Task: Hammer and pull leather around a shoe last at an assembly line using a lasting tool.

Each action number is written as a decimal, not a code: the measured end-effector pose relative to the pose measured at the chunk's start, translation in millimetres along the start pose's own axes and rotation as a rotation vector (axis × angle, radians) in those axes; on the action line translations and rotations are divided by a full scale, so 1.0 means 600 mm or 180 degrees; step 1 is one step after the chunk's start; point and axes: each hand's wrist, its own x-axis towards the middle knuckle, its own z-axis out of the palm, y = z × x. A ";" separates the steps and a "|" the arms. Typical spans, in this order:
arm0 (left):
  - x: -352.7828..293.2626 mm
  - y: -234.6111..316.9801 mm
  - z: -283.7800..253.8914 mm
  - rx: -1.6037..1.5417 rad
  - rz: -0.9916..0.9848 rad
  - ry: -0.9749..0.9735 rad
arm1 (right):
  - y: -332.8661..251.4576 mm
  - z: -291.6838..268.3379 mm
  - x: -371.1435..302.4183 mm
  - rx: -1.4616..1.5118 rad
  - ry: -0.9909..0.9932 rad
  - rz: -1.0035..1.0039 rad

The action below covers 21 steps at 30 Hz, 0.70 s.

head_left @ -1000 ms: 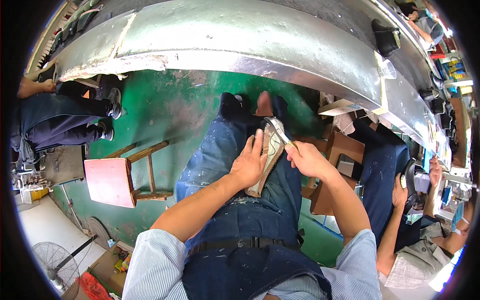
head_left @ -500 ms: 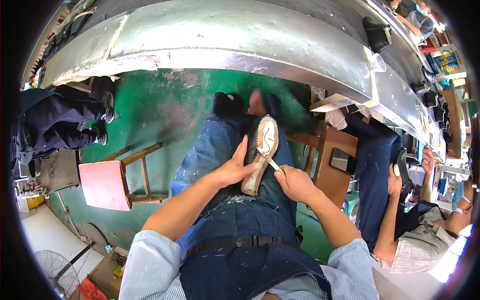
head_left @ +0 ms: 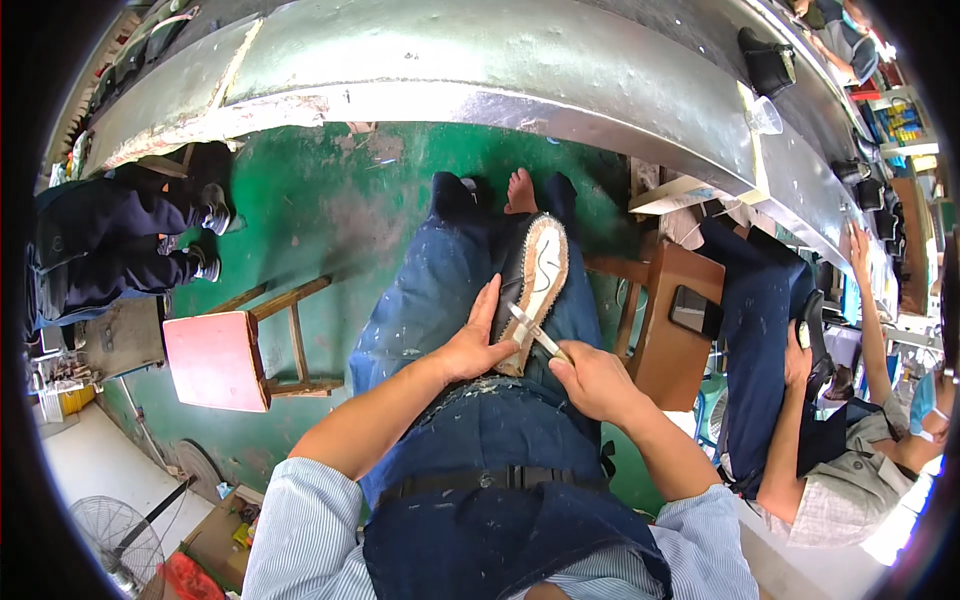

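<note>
An unfinished shoe (head_left: 545, 262) lies bottom up across my lap. Its dark upper is folded over a tan rim with a stitched-looking edge, and a dark wavy line runs down the white middle. My left hand (head_left: 468, 342) steadies the shoe from its left side, fingers along the upper and thumb near the heel end. Between the fingers of my right hand (head_left: 597, 382) is a slim pale-handled tool (head_left: 541, 335). Its tip touches or hovers over the shoe's narrow part; its exact kind is too small to make out.
A long metal-fronted bench (head_left: 420, 100) curves ahead. A pink-topped stool (head_left: 215, 360) stands left, a brown stool (head_left: 675, 320) with a phone (head_left: 694, 310) right. Another person (head_left: 850, 470) sits at right with a dark shoe; someone's legs (head_left: 130, 240) show at left. A fan (head_left: 115, 540) stands lower left.
The shoe has shifted slightly up and right on my lap and turned a little. My right hand and the tool have moved slightly lower. At right, the seated person's far hand has risen toward the bench.
</note>
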 end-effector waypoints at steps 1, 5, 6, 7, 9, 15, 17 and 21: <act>-0.002 0.006 -0.001 0.0190 0.0064 -0.0119 | 0.005 0.007 -0.010 0.0284 0.0482 -0.0239; 0.012 0.023 -0.023 0.0122 -0.0028 -0.0441 | 0.030 0.017 -0.009 0.0084 0.0002 0.0190; 0.029 0.032 -0.030 0.0569 0.0087 -0.0240 | 0.042 0.019 -0.017 0.0638 0.0087 0.0355; 0.051 0.032 -0.030 0.0527 0.0109 0.0069 | 0.048 0.025 -0.032 0.1188 0.0157 0.0532; 0.099 0.021 -0.023 0.0015 -0.0047 0.0669 | 0.052 0.031 -0.048 0.1472 0.0209 0.0732; 0.095 0.058 -0.052 -0.1386 0.0089 0.0613 | 0.045 0.034 -0.103 0.1137 0.0043 0.1305; 0.034 0.097 -0.063 -0.3075 0.0315 0.0131 | 0.028 0.036 -0.126 -0.0603 0.0755 0.0232; -0.003 0.120 -0.079 -0.4316 -0.0205 -0.0025 | 0.028 0.029 -0.077 0.0531 0.1373 -0.0276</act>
